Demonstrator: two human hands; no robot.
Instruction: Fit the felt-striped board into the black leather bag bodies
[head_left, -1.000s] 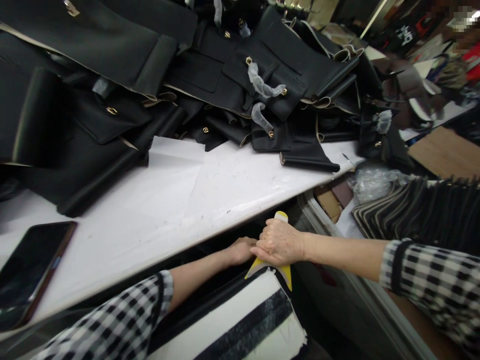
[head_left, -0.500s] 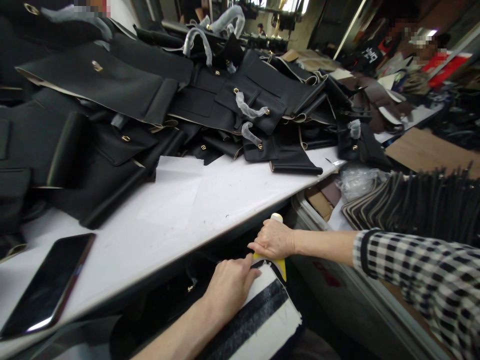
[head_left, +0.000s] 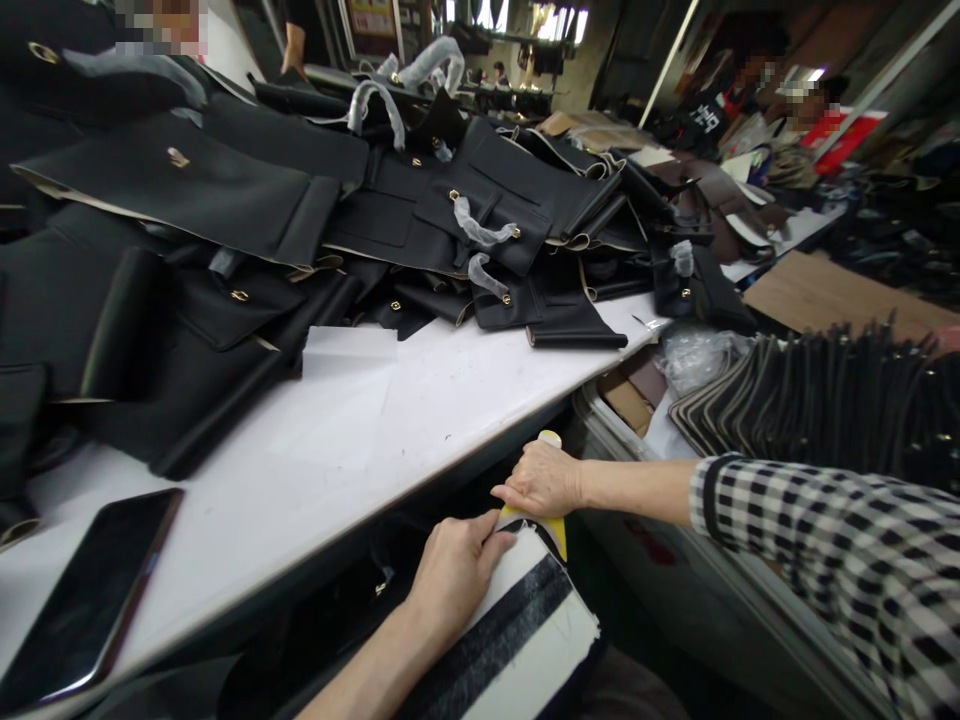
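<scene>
1. Below the table [head_left: 360,440] edge, near centre-bottom: R hand [head_left: 544,482] clenched round a yellow scraper [head_left: 546,522]; its pale handle tip sticks up above the knuckles, yellow blade shows under the palm.
2. Scraper blade sits on the top edge of a white panel [head_left: 540,660] w/ a dark stripe down the middle. Panel lies low, in front of the person, under table level.
3. L hand [head_left: 454,575] presses on the panel's upper left corner, thumb touching the blade edge; fingers curled over the panel rim, gripping it.
4. Both sleeves are black-white check; R sleeve [head_left: 840,560] fills the lower right.
5. On the table, left near edge: phone [head_left: 90,600], screen dark, lying flat, well apart from the hands.
6. Mid-table: sheet of white paper [head_left: 349,345], partly under the bag pile.
7. Back of table: big heap of black bag pieces [head_left: 225,250] w/ gold clasps, some w/ clear plastic wrap on the hardware. 1 folded piece [head_left: 577,335] lies nearest the right end of the table, above the R hand.
8. Right of the table: row of dark flat pieces [head_left: 825,400] stood on edge, close-packed, just behind the R forearm. Crumpled clear plastic [head_left: 694,355] beside them.
9. Table edge overhangs the hands; dark space under it hides what lies left of the panel.
10. Far right: brown cardboard [head_left: 825,290] & cluttered benches, blurred.
</scene>
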